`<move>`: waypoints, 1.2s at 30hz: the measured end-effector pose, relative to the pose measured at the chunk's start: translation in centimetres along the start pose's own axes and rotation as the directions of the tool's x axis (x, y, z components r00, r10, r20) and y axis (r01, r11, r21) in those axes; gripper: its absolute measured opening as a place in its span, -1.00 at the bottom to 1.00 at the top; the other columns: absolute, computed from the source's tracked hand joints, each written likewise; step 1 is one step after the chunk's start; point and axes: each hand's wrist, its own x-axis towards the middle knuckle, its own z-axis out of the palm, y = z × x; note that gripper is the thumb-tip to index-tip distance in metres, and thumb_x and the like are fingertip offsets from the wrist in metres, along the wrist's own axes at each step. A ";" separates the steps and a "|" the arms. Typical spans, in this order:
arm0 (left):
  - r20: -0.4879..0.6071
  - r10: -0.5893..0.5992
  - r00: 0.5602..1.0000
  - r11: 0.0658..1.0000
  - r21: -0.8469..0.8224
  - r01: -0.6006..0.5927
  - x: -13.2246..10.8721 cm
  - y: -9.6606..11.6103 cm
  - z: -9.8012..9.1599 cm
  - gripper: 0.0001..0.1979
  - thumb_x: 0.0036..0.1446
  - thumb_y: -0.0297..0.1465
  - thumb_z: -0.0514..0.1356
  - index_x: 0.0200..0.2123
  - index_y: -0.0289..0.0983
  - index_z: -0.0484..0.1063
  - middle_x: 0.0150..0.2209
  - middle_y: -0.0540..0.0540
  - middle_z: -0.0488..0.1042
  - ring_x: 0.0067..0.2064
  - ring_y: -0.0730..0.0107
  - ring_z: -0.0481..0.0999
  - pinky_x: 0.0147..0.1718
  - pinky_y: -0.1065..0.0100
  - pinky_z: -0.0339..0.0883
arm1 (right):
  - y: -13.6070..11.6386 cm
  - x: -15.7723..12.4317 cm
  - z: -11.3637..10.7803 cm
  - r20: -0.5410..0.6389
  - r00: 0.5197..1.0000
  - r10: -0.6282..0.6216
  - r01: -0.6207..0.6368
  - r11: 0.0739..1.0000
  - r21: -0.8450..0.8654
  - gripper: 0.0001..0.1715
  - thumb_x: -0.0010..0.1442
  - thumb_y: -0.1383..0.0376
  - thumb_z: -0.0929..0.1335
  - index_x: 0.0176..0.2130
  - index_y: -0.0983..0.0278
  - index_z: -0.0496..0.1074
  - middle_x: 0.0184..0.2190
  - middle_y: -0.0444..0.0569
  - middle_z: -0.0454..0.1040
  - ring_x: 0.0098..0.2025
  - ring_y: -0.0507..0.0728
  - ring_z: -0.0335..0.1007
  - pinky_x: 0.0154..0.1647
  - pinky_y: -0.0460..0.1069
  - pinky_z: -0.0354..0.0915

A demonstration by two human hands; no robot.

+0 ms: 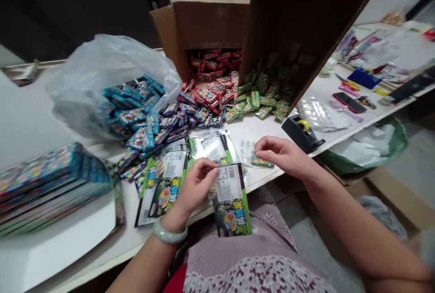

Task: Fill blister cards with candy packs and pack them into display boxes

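Between the thumb and fingers of my left hand [199, 183] is the top edge of a printed black and green pouch [231, 202], which hangs past the table's front edge. More pouches of this kind [166, 189] lie on the table to the left of that hand, and a shiny one [210, 143] lies behind it. My right hand [280, 152] is curled, its fingertips at a clear plastic sheet [246, 150] with small marks and a small green packet [261, 160] beneath. Whether those fingertips pinch the sheet or something smaller is hard to make out.
Blue packets [136, 98] spill from a clear plastic bag [81, 71], beside purple [178, 114], red [215, 91] and green packets [254, 100]. Open cartons [214, 21] stand behind. Stacked display boxes [50, 189] sit at left; a tape dispenser [301, 134] and phone [349, 102] are at right.
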 end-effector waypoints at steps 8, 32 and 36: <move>0.022 0.037 0.999 0.997 -0.075 -0.035 -1.2 0.3 -0.4 -0.94 0.15 -0.38 0.18 -0.32 -0.24 0.35 -0.36 -0.02 0.39 -0.31 0.43 0.40 -0.32 0.39 0.30 | -3.0 3.7 5.6 0.349 0.937 0.011 0.000 0.999 -0.033 -0.89 0.14 0.26 0.36 -0.42 0.21 0.43 -0.43 -0.10 0.49 -0.38 0.06 0.38 -0.32 0.00 0.31; 0.018 0.185 0.983 0.976 0.115 -0.186 -1.7 0.2 -1.1 -0.87 0.13 -0.37 0.23 -0.30 -0.24 0.31 -0.35 0.00 0.37 -0.30 0.43 0.41 -0.29 0.38 0.31 | -2.0 6.2 8.2 0.573 0.701 0.425 -0.556 0.829 0.066 -0.85 -0.02 0.32 0.44 -0.43 0.29 0.38 -0.59 -0.24 0.33 -0.54 -0.06 0.21 -0.51 -0.14 0.10; 0.057 0.142 0.988 0.977 0.153 -0.149 -1.7 0.3 -1.5 -0.86 0.15 -0.36 0.19 -0.21 -0.22 0.35 -0.29 -0.02 0.44 -0.23 0.39 0.47 -0.21 0.37 0.35 | -0.6 6.8 9.3 0.725 0.564 0.395 -0.675 0.727 0.129 -0.93 0.04 0.32 0.37 -0.41 0.30 0.39 -0.56 -0.22 0.40 -0.55 -0.05 0.29 -0.45 -0.13 0.23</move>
